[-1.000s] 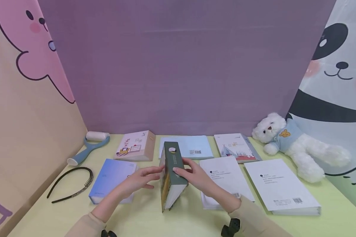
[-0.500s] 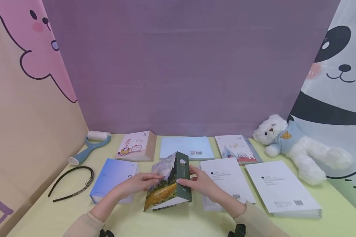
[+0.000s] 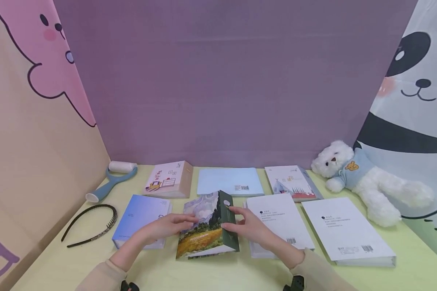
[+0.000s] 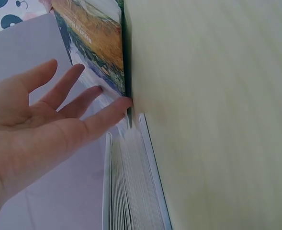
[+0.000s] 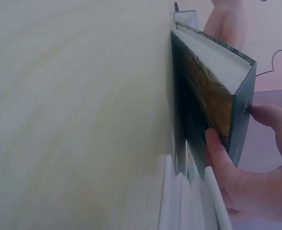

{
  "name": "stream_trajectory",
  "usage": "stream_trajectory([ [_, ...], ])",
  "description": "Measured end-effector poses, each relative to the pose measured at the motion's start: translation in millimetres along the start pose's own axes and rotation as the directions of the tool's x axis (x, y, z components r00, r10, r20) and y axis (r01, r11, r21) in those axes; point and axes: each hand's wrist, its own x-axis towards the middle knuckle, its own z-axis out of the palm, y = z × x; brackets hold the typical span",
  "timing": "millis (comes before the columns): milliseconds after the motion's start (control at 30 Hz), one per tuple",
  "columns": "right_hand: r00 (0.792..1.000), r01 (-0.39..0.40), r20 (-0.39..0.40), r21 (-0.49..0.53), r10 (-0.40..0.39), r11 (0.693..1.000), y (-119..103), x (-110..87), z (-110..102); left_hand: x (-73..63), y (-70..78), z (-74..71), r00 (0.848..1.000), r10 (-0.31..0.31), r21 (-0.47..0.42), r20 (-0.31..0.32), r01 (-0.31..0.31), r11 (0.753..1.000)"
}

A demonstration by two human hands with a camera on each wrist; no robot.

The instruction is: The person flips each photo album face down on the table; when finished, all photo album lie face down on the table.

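Note:
A photo album [image 3: 202,232] with a landscape painting on its cover and a dark green spine leans low over the middle of the table, spine side raised. My right hand [image 3: 253,226] pinches its spine edge. In the right wrist view, the thumb [image 5: 267,115] is against the spine and another finger [image 5: 219,151] presses the underside. My left hand [image 3: 169,225] lies at the album's left side, fingertips on the cover. The left wrist view has those fingers spread and mostly straight, one reaching the album's edge [image 4: 126,72].
Left are a blue-purple album [image 3: 140,218], headband [image 3: 113,220] and lint roller [image 3: 111,184]. Behind stand a pink album [image 3: 167,178], light blue album [image 3: 229,180] and tent-print album [image 3: 289,182]. White albums [image 3: 280,218] [image 3: 344,230] and a teddy bear [image 3: 364,178] occupy the right.
The album has tipped from upright on its edges down to the left, painted cover now facing up. My left hand has moved from its side onto the cover; the right hand kept the spine.

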Motion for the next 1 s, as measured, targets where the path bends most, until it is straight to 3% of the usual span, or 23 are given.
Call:
stream_trajectory([
  [333,0.998,-0.03,0.045,-0.06,0.033,0.998,2.8,-4.6,-1.1,-0.3,-6.7,-0.9,1.0,-0.002,0.006,-0.015,0.002,1.0],
  [700,0.995,-0.013,0.098,-0.143,0.027,0.99,8.0,-0.7,-0.2,2.9,-5.9,-2.8,0.999,-0.039,0.025,-0.026,0.039,0.999],
  [1000,0.995,-0.019,0.097,-0.139,0.032,0.99,4.7,-3.2,-0.7,7.0,-4.7,-3.4,0.999,-0.037,0.008,-0.015,0.037,0.999],
])
